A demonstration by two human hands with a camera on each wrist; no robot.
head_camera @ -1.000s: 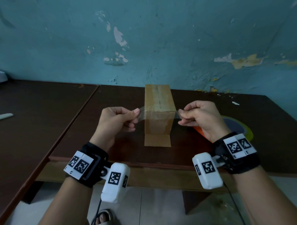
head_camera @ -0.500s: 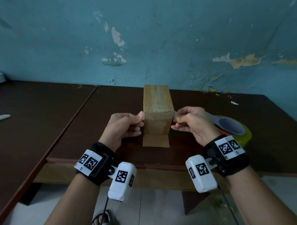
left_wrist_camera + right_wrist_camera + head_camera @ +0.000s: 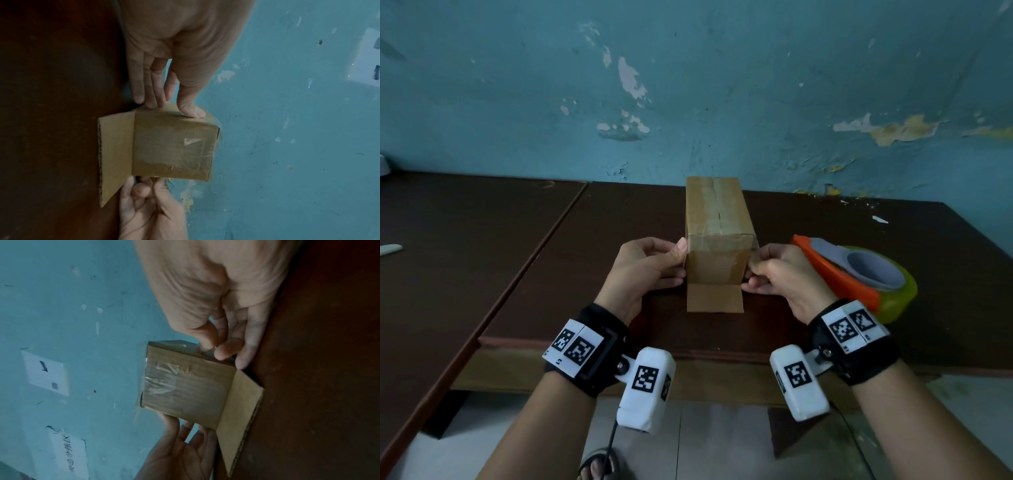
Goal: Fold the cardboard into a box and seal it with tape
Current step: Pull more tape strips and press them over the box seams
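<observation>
**A:** Where did the box sit, and how did it lie to the person?

**B:** The table (image 3: 825, 342) carried the one cardboard box (image 3: 717, 219) at its middle, the long axis running straight away from the person toward the wall (image 3: 722, 85). The near end face looked at them, so the move in hand, by my reading, turned on that face: it lay between the two hands, equally near to each.

**A:** And the hands?

**B:** The left hand (image 3: 645, 270) was against the box's left side, fingers fairly straight and pressed together, thumb on the upper edge near the corner. The right hand (image 3: 784, 274) was at the right side, its fingers curled; it seemed to pinch the end of a clear strip of tape (image 3: 162, 379) stretched across the end face, though blur left the pinch uncertain.

**A:** Was the end closed?

**B:** Not wholly. One flap (image 3: 715, 298) lay flat on the table, pointing at the person, below the taped face.

**A:** Counts, big to small?

**B:** Two tables butted side by side, one box, one tape dispenser (image 3: 859, 277) just right of the right hand, two hands, one open flap, one white object (image 3: 390, 249) far left.
</observation>
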